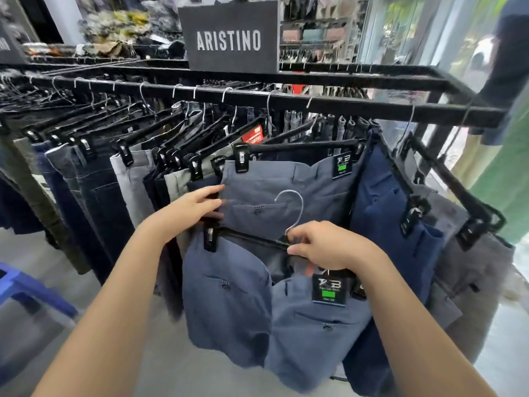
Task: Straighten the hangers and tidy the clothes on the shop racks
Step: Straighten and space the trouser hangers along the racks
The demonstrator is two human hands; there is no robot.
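Note:
A black metal rack rail [286, 101] carries a row of trousers on black clip hangers. My right hand [329, 245] grips the bar of a black clip hanger [243, 236] that is off the rail, its silver hook [294, 207] pointing up. Blue-grey trousers [229, 305] with a black and green tag [329, 289] hang from it. My left hand [194, 206] presses against the left edge of a matching blue-grey pair [286, 184] that hangs on the rail, fingers between it and the darker pairs beside it.
Navy trousers [383, 213] and grey ones [472, 276] hang to the right at the rack's corner. Jeans [94, 196] fill the left. A black ARISTINO sign [229, 38] stands on top. A blue stool [28, 285] is at lower left. A person [509, 67] stands far right.

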